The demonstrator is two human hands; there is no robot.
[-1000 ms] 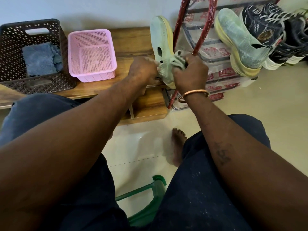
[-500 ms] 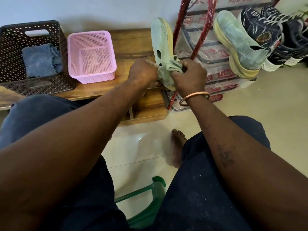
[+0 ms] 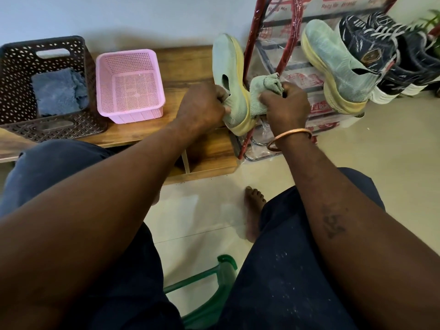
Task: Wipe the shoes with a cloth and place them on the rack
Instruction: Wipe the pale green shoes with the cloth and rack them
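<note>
While left hand (image 3: 202,108) grips green shoe (image 3: 228,67) at collar, we note long axis upright, toe up, sole facing rack (image 3: 256,32). Right hand (image 3: 283,108), between shoe and rack, clutches bunched cloth (image 3: 264,89) against sole edge. Shoe just beside rack; we judge right hand nearer rack.

Right hand (image 3: 284,108) has slid the cloth (image 3: 264,88), seemingly onto the sole (image 3: 240,67)

pale wall (image 3: 119,15), beige tiled floor (image 3: 381,144), wooden bench (image 3: 185,65)
</note>
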